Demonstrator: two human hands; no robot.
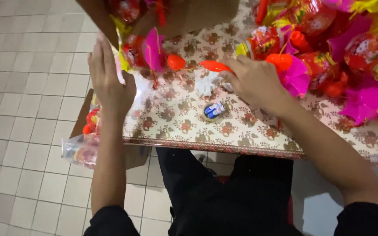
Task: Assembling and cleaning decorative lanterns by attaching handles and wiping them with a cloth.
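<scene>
I judge this the gathering step: my right hand (254, 81) rests fingers-down on a crinkled clear plastic wrapper (207, 84) on the floral-clothed bench (241, 131), beside a glossy red-orange plastic piece (215, 66) at eleven o'clock. My left hand (108, 74), open and flat, steadies a red-and-magenta wrapped toy bundle (143, 51) at two o'clock. Next calls for a careful pinch.

Near the front middle of the table draped in a cream cloth with a brown floral pattern (176, 118), lying on its side, a small blue-and-white cylinder (214, 110). Heaped over the table's far right end, a pile of red, pink and yellow plastic-wrapped toys (355, 52); at its far edge, a tilted brown cardboard box (197, 15). Below the table's left edge, on the pale square-tiled floor (27, 87), an open brown cardboard carton (80, 114) with clear bags of red pieces (82, 148).
</scene>
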